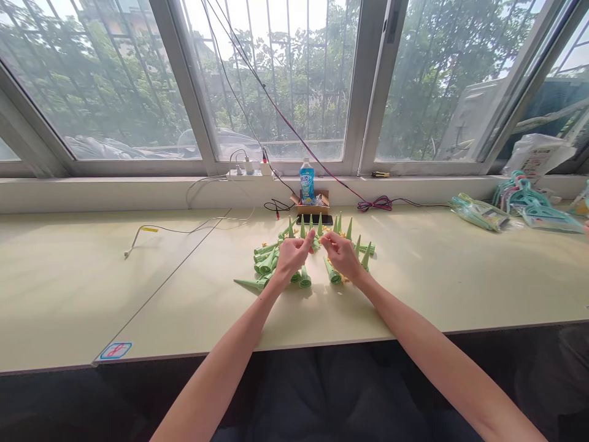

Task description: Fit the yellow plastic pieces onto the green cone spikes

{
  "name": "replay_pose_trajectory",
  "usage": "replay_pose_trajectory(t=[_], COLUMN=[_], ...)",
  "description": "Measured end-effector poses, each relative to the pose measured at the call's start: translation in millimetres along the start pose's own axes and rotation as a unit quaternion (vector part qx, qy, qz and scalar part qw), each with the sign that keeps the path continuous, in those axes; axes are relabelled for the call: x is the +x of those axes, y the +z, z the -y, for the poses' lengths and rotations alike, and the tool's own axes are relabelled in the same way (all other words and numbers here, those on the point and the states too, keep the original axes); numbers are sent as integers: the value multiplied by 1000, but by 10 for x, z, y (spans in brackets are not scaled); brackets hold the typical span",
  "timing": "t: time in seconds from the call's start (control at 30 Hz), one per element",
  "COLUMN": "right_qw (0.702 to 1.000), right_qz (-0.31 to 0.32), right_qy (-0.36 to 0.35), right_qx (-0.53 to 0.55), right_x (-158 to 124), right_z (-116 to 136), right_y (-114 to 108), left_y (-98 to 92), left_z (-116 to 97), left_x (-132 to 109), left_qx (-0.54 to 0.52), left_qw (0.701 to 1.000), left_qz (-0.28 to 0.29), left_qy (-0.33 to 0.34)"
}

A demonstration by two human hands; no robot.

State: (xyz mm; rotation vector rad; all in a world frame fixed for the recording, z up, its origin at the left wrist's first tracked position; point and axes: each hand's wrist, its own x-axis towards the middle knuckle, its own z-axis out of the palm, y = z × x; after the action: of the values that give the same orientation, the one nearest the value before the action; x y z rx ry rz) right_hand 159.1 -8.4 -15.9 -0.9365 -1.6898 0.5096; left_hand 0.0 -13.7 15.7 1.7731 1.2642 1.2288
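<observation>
A heap of green cone-shaped plastic pieces [269, 261] lies on the pale table [414, 282], some upright at the back, some on their sides, with small yellow bits among them. My left hand [294, 255] hovers over the heap, fingers curled with the thumb up, pinching a small piece I cannot make out. My right hand [340, 253] is beside it, fingers also closed in a pinch, and the two hands nearly touch above the cones.
A blue-labelled bottle [307, 181] stands in a small cardboard box [317, 205] behind a dark phone. A power strip [251, 172] and cables run along the sill. Bagged teal hangers [519, 202] lie at far right. A loose white cable [151, 232] lies left.
</observation>
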Motion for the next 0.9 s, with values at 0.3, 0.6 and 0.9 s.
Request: replay_pose_trajectory(t=[0.3, 0.6, 0.9], right_qw=[1000, 999, 998], right_qz=[8, -1, -6], right_qy=[7, 13, 24], right_qx=[-5, -39, -58], right_x=[-1, -5, -1], right_z=[0, 12, 0], right_y=[-13, -13, -11], left_y=[-13, -26, -21], left_z=[-11, -32, -49], left_x=[-21, -20, -18], left_qx=[-26, -30, -28], left_qw=[998, 997, 998], left_qz=[46, 62, 56], left_qy=[-22, -16, 22])
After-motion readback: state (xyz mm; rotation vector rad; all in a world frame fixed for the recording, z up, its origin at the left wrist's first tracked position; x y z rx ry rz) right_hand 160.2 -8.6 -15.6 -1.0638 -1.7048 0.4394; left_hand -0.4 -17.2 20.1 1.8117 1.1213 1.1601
